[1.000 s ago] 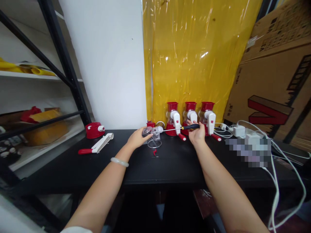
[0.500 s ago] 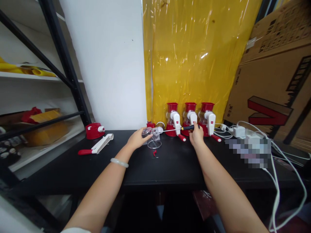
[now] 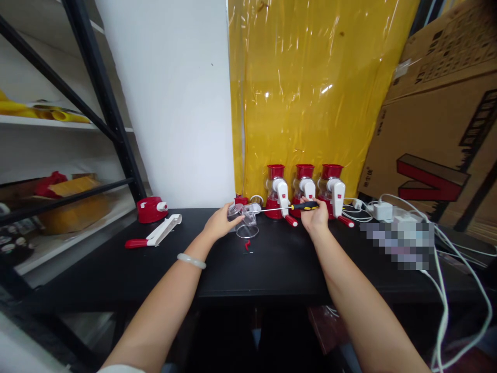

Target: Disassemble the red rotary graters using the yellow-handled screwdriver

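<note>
My left hand [image 3: 221,223] is closed on a clear plastic housing [image 3: 247,215], which lies on its side over the black table with its round rim toward me. My right hand [image 3: 315,216] holds a screwdriver [image 3: 305,206] by its black and yellow handle. The shaft points left, and its tip meets the clear housing. A small red part [image 3: 247,245] lies on the table just in front of the housing. Behind the housing are a metal-and-white drum [image 3: 256,202] and a red piece [image 3: 240,200].
Three red and white rotary graters [image 3: 276,189] stand at the back. On the left are a red base [image 3: 149,210] and a white crank arm with red handle [image 3: 136,243]. White cables and a charger [image 3: 382,211] lie at the right, near a large cardboard box [image 3: 427,129].
My right hand has turned on the screwdriver handle; its fingers have opened somewhat, with the palm now more upward and the handle showing more. My left hand and the housing are nearly unmoved.
</note>
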Demonstrator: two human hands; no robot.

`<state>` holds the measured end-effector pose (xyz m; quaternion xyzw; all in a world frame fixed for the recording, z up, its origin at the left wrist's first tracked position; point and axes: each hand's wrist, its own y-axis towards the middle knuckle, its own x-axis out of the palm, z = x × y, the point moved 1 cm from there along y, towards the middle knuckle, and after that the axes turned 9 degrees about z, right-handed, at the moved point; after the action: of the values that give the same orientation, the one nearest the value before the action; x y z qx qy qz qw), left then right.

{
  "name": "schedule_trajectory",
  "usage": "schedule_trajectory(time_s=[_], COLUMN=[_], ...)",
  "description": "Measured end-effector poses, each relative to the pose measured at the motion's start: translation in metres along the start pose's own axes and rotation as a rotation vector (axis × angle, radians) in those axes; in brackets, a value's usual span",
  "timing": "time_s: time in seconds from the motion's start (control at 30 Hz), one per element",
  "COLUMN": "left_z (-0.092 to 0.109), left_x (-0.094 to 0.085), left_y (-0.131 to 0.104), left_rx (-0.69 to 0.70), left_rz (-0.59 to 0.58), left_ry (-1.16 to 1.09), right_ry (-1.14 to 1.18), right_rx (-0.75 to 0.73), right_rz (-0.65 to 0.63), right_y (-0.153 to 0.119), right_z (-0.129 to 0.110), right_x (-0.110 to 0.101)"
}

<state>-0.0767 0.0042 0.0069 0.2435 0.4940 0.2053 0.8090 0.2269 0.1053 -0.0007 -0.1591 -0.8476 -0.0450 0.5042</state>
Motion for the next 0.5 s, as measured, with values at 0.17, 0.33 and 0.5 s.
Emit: schedule_trajectory(time_s=[0.17, 0.33, 0.5], left_z=[0.0003, -0.0016, -0.0027], left_x=[0.0004, 0.0013, 0.0016], left_y=[-0.0007, -0.0004, -0.0002], left_rx=[-0.049, -0.049, -0.045], left_rz=[-0.011, -0.006, -0.005], left_ry=[0.041, 0.049, 0.04], right_ry=[-0.015, -0.076, -0.219], right_rx=[-0.084, -0.158, -0.251], right_rz=[0.046, 0.063, 0.033], right_y=[-0.0021, 0.0039, 0.003], right_z=[0.0009, 0.0048, 0.0039], right_x=[0.0033, -0.0013, -0.0034])
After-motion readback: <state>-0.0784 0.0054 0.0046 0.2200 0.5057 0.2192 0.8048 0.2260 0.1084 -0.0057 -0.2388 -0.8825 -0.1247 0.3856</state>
